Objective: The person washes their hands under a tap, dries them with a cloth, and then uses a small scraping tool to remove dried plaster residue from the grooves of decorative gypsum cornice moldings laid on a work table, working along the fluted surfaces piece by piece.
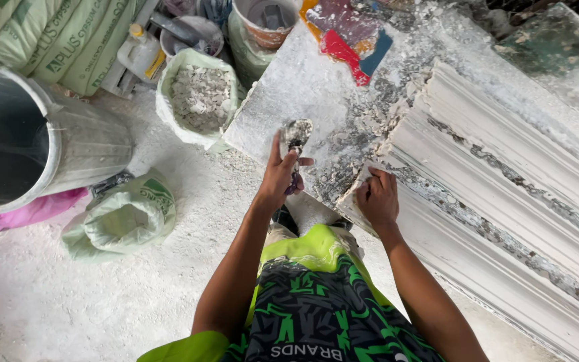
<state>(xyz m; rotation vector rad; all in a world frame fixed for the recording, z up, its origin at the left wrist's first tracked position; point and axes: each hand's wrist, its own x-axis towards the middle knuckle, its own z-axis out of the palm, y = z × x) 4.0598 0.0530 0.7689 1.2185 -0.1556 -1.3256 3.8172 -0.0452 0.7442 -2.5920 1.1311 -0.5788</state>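
A plaster-caked scraper [295, 137] is gripped in the left hand [278, 175], fingers [303, 161] wrapped closed round its handle, the blade raised over the edge of the white-crusted counter [289, 87]. The right hand [376, 196] is pressed onto the near end of the long white plaster moulding [504, 194], fingers curled against its ribbed face, nothing clasped between them. The moulding is laid across the counter's right side, flaked with grey crust. On the dusty floor [55, 302] to the left, a large grey drum [35, 141] is seen, a green sack [125, 218] slumped beside it, and a bag of plaster rubble [199, 97] just beside the counter.
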